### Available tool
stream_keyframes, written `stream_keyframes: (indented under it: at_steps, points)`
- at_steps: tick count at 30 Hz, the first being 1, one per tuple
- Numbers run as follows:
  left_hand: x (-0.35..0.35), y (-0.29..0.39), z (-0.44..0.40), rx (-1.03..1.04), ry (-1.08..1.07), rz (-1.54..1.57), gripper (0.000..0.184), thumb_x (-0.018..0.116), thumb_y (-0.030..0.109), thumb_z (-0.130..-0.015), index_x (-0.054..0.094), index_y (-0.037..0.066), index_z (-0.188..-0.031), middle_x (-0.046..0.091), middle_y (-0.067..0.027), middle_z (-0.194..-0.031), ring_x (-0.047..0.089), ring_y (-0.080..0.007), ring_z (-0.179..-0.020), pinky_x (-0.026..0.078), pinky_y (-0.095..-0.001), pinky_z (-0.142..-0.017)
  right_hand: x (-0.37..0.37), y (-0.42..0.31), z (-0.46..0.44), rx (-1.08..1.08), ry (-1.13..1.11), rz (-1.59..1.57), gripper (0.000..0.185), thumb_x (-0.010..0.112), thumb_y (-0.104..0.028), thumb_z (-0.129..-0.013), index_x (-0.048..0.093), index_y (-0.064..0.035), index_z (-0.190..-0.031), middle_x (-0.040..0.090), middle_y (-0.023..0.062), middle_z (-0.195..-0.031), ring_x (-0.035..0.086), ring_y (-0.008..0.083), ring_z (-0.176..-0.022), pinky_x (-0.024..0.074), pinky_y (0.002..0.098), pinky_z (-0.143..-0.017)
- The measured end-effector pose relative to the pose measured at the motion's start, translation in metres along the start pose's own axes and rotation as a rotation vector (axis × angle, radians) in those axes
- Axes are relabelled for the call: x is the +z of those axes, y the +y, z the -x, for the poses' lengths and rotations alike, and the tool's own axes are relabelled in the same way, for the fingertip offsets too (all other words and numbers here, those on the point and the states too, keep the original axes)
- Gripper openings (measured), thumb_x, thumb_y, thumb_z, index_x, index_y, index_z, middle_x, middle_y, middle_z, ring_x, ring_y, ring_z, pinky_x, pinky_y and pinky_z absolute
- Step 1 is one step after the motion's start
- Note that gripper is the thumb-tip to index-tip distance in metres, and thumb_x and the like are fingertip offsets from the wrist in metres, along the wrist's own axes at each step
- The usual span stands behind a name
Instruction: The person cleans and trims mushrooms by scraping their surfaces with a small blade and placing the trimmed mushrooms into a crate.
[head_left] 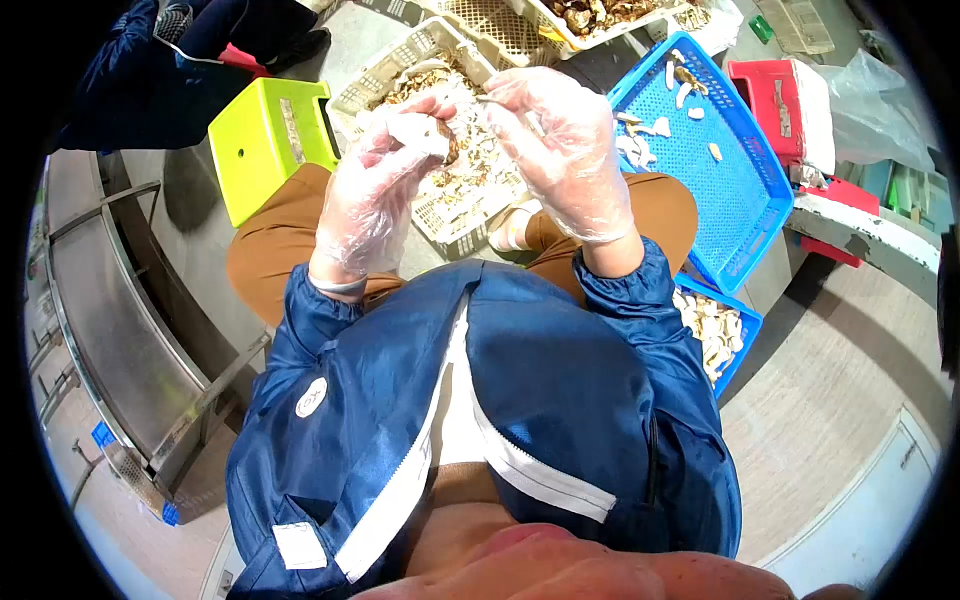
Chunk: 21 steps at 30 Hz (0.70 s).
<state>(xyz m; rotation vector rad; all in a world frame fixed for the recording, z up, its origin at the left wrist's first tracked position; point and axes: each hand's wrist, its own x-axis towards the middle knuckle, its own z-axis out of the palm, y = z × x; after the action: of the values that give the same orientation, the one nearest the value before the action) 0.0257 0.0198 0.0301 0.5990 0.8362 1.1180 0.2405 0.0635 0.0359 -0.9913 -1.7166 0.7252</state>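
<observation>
Gripping a pale mushroom [432,138] in the gloved left hand [374,170], up above a crate [372,78] strewn with scraps. Pinching with the gloved right hand [572,150], just beside, with fingers narrow at the tips, seemingly on a thin thing [486,99] too small to identify. Could slip from the left fingers, owing to smooth, wrinkled film and a loose hold, and drop among the scraps. Could also snap under too hard a squeeze, being probably brittle. Given any edge on the thin thing, could nick the left glove through working so close. Could spill pieces from the blue tray [735,190] by knocking it with the nearby right knee [662,205].
</observation>
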Motion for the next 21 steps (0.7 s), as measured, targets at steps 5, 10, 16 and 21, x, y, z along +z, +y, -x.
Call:
stream_keyframes:
  at_steps: [5,10,16,21]
  points:
    - [-0.004,-0.006,-0.005,0.066,-0.016,-0.074,0.052,0.064,0.005,-0.102,0.053,-0.001,-0.152,0.061,-0.0148,-0.147,0.058,-0.0234,-0.136,0.046,-0.0393,-0.115,0.001,-0.007,-0.001,-0.079,-0.149,-0.089,0.012,0.076,-0.014,-0.089,0.074,-0.0033,-0.092,0.077,0.012,-0.101,0.073,0.0335,-0.088,0.0583,0.0423,-0.079]
    - [-0.004,-0.007,-0.006,0.175,-0.052,-0.281,0.051,0.067,0.003,-0.1,0.056,0.0,-0.15,0.062,-0.0138,-0.146,0.058,-0.0236,-0.137,0.043,-0.0386,-0.118,0.004,-0.003,0.002,-0.001,-0.25,-0.159,0.012,0.076,-0.01,-0.094,0.074,0.0009,-0.096,0.077,0.0151,-0.105,0.076,0.0304,-0.091,0.0585,0.0364,-0.08]
    - [-0.006,-0.007,-0.007,0.145,-0.039,-0.297,0.051,0.068,-0.001,-0.098,0.057,-0.001,-0.149,0.064,-0.0126,-0.143,0.06,-0.0215,-0.132,0.046,-0.036,-0.115,0.005,-0.001,0.004,0.059,-0.273,-0.186,0.011,0.075,-0.009,-0.094,0.074,0.0018,-0.096,0.077,0.0149,-0.098,0.076,0.0259,-0.087,0.0583,0.0351,-0.08]
    - [-0.004,-0.008,-0.006,0.08,0.005,-0.206,0.048,0.068,0.003,-0.099,0.058,-0.003,-0.145,0.065,-0.0131,-0.14,0.064,-0.0225,-0.125,0.048,-0.0361,-0.112,0.008,-0.002,0.005,0.033,-0.153,-0.138,0.009,0.073,-0.006,-0.093,0.074,0.0023,-0.097,0.078,0.0147,-0.096,0.075,0.0257,-0.085,0.0582,0.0357,-0.079]
